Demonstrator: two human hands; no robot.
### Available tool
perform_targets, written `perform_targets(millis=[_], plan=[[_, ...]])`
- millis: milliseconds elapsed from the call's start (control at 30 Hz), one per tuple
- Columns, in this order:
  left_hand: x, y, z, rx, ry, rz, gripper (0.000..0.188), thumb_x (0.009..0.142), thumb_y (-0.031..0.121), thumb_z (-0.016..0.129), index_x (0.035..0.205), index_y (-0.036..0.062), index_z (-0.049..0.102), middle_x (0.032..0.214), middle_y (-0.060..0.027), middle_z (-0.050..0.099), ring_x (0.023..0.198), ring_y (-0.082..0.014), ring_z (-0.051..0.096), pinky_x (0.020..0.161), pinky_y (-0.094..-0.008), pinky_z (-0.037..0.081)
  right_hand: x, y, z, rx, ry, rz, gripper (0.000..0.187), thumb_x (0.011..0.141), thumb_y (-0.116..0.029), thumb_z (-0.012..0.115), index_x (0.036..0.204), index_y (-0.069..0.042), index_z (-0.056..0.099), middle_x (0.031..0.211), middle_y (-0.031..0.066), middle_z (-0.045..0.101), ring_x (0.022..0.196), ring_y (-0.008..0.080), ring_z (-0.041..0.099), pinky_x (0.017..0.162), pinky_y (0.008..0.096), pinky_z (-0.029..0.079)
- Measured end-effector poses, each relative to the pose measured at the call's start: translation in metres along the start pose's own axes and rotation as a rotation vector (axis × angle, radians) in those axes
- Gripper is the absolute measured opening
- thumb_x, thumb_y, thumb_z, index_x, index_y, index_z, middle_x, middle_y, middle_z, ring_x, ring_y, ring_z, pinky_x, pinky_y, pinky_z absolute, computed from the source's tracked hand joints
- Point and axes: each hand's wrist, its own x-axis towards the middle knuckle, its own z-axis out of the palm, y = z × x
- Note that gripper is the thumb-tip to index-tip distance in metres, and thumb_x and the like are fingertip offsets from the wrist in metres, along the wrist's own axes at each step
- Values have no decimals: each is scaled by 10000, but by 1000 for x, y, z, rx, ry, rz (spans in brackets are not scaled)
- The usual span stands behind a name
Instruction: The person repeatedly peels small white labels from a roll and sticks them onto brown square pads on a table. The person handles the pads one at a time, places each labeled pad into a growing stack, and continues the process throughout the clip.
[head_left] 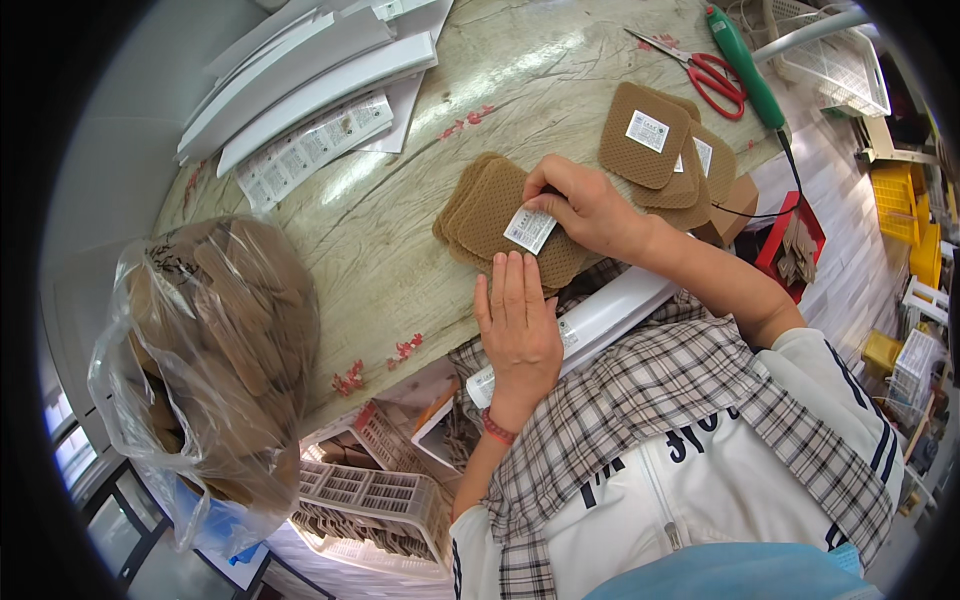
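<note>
Brown textured pads with rounded corners lie in an overlapping pile (487,212) on the table in front of me. A small white printed label (528,232) is on the top pad, and its upper right corner is pinched between the thumb and finger of my right hand (598,212). Whether the whole label touches the pad is hard to tell. My left hand (522,335) lies flat, fingers stretched out, its tips at the label's lower edge and the pad. Under my wrists, a curled white label sheet (625,308) rests across my lap. Several labelled pads (640,165) are stacked to the right.
A clear plastic bag (215,360) full of brown pads stands at the left. White sheets (330,95) are piled at the far left. Red-handled scissors (715,85) and a green corded tool (745,70) lie far right. Below the table is a white crate (375,505).
</note>
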Motion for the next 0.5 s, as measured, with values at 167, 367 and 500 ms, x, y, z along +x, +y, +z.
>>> perform_targets(millis=[167, 367, 500], plan=[[-2, 5, -1, -36, 24, -11, 829, 772, 137, 793, 1475, -16, 382, 1528, -188, 364, 1370, -334, 405, 1140, -524, 301, -4, -3, -3, -21, 3, -4, 131, 873, -34, 684, 946, -22, 576, 881, 139, 618, 808, 327, 637, 692, 388, 508], [0, 14, -1, 72, -108, -39, 878, 810, 330, 775, 1523, 33, 357, 1574, -131, 347, 1404, -300, 347, 1149, -531, 244, -9, -2, -3, -62, 2, -19, 146, 869, -62, 689, 953, -39, 571, 897, 143, 617, 823, 355, 634, 697, 415, 513], [2, 14, 1, 108, -119, -35, 883, 814, 371, 761, 1525, 40, 355, 1583, -109, 341, 1391, -294, 353, 1149, -525, 228, -9, -3, -6, -128, -5, -72, 148, 872, -64, 685, 954, -46, 563, 896, 138, 604, 814, 353, 626, 690, 415, 509]])
